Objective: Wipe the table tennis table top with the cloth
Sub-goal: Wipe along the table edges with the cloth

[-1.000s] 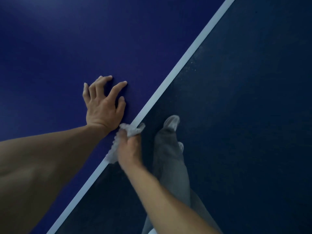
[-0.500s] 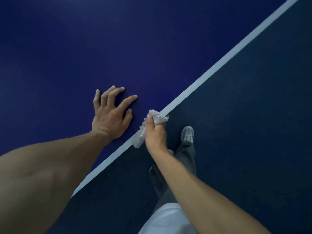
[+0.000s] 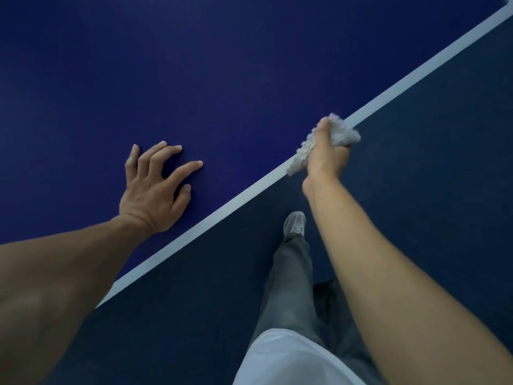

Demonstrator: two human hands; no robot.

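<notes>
The desk (image 3: pixel 194 65) had a dark blue top with a white stripe (image 3: pixel 222 209) along its near edge. The left hand (image 3: pixel 155 190) rested on the top, near that edge, palm down. Its fingers (image 3: pixel 184 170) were spread and lightly arched, with the tips touching the surface and holding nothing.

The right hand (image 3: pixel 327 154) was at the near edge, well apart from the left hand and toward the far right corner. Its fingers were curled round the cloth (image 3: pixel 342 134) and gripped it in a bunch. The cloth was pale and fluffy. It lay on the white stripe, with part hanging past the edge.

Beyond the edge was a dark floor (image 3: pixel 430 218). A grey trouser leg (image 3: pixel 291 287) and a grey shoe (image 3: pixel 295 223) stood on it beside the desk.
</notes>
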